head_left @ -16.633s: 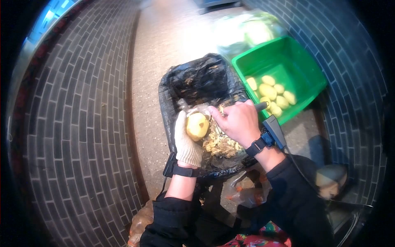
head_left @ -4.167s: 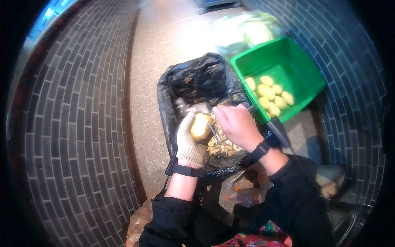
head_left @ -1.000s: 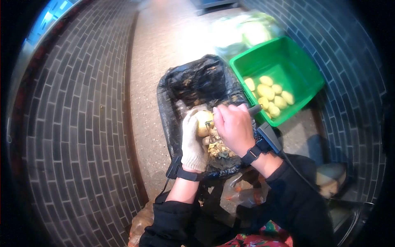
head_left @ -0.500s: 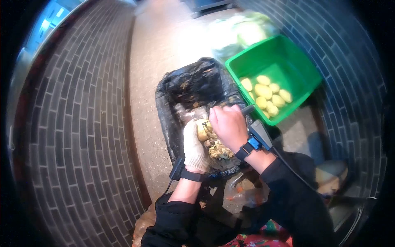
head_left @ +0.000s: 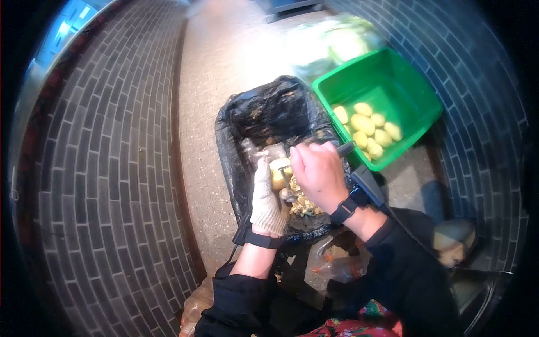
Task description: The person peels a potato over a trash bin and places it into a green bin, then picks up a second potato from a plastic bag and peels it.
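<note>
My left hand [head_left: 265,197], in a pale knitted glove, is closed round a partly peeled potato [head_left: 278,178]. My bare right hand [head_left: 321,173] is wrapped around a peeler [head_left: 346,149]; its dark handle end sticks out on the right, and its blade end is at the potato. Both hands are over a container lined with a black plastic bag [head_left: 229,149]. Inside it, below the hands, lie peelings [head_left: 305,206] and a crumpled clear plastic bag [head_left: 273,150].
To the right stands a green crate [head_left: 412,92] with several peeled potatoes [head_left: 364,123]. Behind it is a clear bag of pale green vegetables [head_left: 345,45]. Brick walls [head_left: 112,140] rise on both sides. A clear bag with orange bits [head_left: 337,264] lies near me.
My right hand has shifted slightly right with the peeler, and its wrist has turned. More of the potato's pale flesh shows. My left hand still grips it.
</note>
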A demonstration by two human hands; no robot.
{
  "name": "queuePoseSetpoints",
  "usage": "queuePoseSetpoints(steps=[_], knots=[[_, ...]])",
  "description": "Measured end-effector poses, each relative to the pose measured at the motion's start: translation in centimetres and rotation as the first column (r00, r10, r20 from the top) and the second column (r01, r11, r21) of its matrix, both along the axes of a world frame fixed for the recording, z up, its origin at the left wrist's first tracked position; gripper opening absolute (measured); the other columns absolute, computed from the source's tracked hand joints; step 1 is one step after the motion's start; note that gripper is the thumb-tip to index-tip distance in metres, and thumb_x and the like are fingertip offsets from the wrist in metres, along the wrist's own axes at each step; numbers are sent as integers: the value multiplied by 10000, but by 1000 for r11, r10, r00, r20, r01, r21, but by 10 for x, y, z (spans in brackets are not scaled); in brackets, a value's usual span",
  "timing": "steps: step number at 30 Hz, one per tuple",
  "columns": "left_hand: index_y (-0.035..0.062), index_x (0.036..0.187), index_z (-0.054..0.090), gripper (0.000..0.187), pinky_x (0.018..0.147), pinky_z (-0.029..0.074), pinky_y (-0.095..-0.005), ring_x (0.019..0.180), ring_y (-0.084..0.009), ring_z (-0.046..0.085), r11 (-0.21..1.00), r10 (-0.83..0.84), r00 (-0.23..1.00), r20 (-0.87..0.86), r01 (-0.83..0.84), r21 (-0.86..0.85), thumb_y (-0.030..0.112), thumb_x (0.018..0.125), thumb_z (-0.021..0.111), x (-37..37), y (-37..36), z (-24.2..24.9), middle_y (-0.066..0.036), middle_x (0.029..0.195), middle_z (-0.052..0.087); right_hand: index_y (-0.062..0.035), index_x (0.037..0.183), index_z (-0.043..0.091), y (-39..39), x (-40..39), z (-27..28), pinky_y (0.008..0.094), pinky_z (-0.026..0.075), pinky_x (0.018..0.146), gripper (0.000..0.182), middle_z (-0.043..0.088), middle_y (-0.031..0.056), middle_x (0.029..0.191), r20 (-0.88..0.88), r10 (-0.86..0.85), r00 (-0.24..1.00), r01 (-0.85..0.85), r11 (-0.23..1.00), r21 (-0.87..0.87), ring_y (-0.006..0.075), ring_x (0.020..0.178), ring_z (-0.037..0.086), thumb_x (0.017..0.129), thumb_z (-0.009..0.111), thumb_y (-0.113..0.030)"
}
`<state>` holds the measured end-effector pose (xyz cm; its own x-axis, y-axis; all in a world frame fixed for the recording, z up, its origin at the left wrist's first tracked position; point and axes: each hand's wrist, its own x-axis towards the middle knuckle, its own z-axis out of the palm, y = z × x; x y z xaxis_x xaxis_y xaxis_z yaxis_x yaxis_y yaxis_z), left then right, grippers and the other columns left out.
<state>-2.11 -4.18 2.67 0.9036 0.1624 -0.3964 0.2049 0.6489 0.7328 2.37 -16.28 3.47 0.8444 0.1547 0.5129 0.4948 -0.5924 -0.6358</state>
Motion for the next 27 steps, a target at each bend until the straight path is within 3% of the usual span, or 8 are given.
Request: queuePoseSetpoints(steps=[4, 8, 10, 11, 13, 17, 20, 27], knots=[[83, 1243, 610, 447, 847, 547, -343, 993, -186, 665, 998, 46, 994, -98, -50, -39, 457, 1031, 486, -2, -10, 3, -59, 1154, 677, -60, 739, 576, 11, -9, -2, 434, 391, 656, 221, 545, 127, 620, 46, 18, 999, -19, 1000, 21, 345, 621, 536, 929, 570, -173], [90, 1209, 633, 451, 854, 545, -352, 954, -195, 677, 997, 54, 993, -106, -59, -48, 477, 1015, 508, -2, -3, -11, -62, 1103, 692, -69, 744, 591, 6, 3, -10, 432, 401, 665, 219, 554, 120, 619, 120, -17, 993, 16, 1000, 12, 335, 619, 546, 930, 566, -183], [92, 1153, 652, 495, 700, 517, -300, 824, -163, 658, 992, 104, 990, -98, -110, -57, 537, 968, 543, -4, 4, -6, -49, 1002, 697, -81, 751, 609, -9, 15, -18, 431, 410, 674, 222, 567, 111, 620, 118, -71, 990, 102, 955, -279, 329, 627, 556, 933, 560, -198], [92, 1125, 660, 531, 608, 483, -271, 745, -141, 636, 995, 91, 992, -92, -95, -38, 580, 943, 551, -6, 6, 3, -38, 943, 693, -90, 756, 620, -14, 24, -38, 431, 415, 680, 227, 576, 104, 621, 35, -105, 994, 111, 945, -307, 325, 632, 564, 938, 556, -211], [94, 1086, 668, 609, 476, 404, -228, 622, -105, 580, 997, 69, 994, -86, -66, 33, 662, 908, 538, -8, 7, 18, -17, 851, 678, -105, 704, 593, -18, 25, -32, 437, 414, 675, 264, 571, 100, 598, 54, -189, 981, 196, 952, -234, 299, 599, 567, 942, 565, -216], [121, 1066, 664, 733, 486, 359, -235, 604, -108, 519, 996, -8, 983, -182, -9, -93, 790, 859, 448, 0, 16, -2, -2, 856, 658, -90, 703, 585, -8, 15, -13, 454, 417, 676, 282, 567, 122, 599, 30, -90, 996, 93, 990, -109, 325, 604, 561, 953, 555, -218], [140, 1090, 658, 698, 498, 364, -233, 632, -103, 528, 991, 45, 986, -163, -64, -117, 772, 871, 459, 2, -4, 9, 15, 857, 653, -74, 729, 598, 2, 6, -7, 462, 427, 686, 269, 570, 142, 617, -17, 7, 1000, -7, 1000, -5, 351, 624, 555, 957, 539, -204], [99, 1143, 658, 526, 529, 405, -232, 671, -116, 576, 975, -175, 983, -60, 181, 130, 553, 895, 564, -3, 17, -15, -18, 906, 689, -54, 731, 570, -11, 12, -6, 431, 404, 694, 281, 571, 138, 650, -25, 29, 999, -29, 999, 25, 357, 649, 540, 965, 516, -199]])
